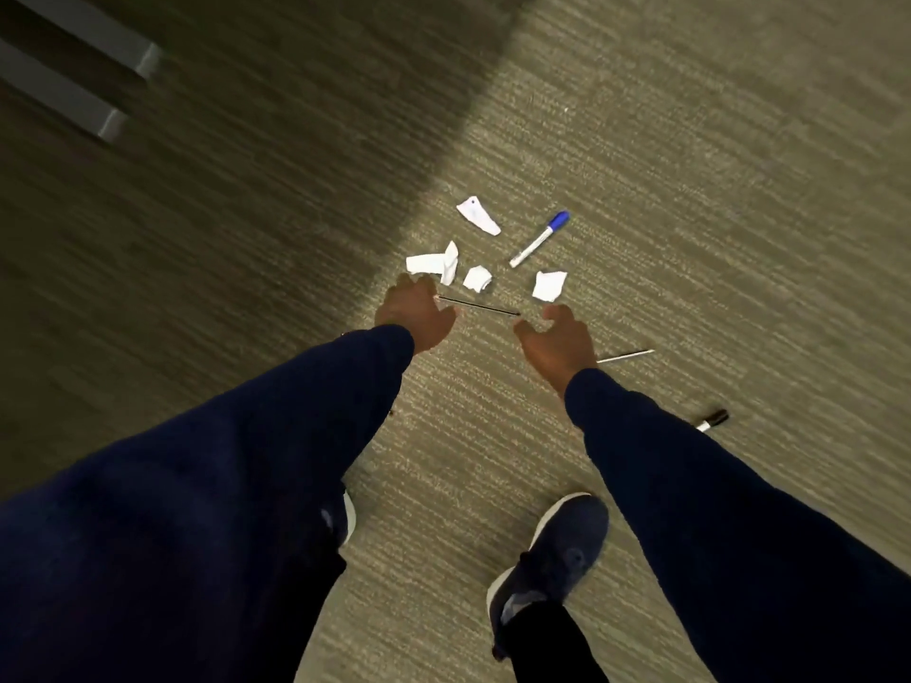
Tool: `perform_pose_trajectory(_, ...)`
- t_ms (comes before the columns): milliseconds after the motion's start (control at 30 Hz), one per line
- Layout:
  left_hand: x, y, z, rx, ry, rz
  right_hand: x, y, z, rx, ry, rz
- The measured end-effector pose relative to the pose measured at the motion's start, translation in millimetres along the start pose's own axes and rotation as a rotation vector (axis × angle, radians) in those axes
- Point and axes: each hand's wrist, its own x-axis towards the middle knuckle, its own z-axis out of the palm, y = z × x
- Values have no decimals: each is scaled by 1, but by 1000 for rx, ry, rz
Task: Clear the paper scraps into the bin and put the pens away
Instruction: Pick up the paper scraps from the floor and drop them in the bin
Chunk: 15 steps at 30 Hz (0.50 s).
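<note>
Several white paper scraps lie on the carpet: one [478,215] farthest, a folded one [434,263], a crumpled one [477,278] and one [549,285] on the right. A blue-capped marker [539,238] lies among them. A thin black pen [478,306] lies between my hands. My left hand [414,310] hovers at its left end, fingers spread. My right hand [554,340] hovers at its right end, fingers curled apart, holding nothing. A slim silver pen [625,356] and a black-capped marker [713,420] lie to the right.
I stand on grey-green carpet, my dark shoes [547,559] below the hands. Two pale furniture legs [106,123] show at the top left, in shadow. No bin is in view.
</note>
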Motion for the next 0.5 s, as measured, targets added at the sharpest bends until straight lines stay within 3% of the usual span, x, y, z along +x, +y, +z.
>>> perform_pose_trajectory(267, 107, -20, 42, 120, 74, 33, 132, 9, 47, -73, 138, 158)
perform_pose_trajectory(500, 153, -24, 71, 180, 78, 153, 170, -6, 89, -192, 153, 246)
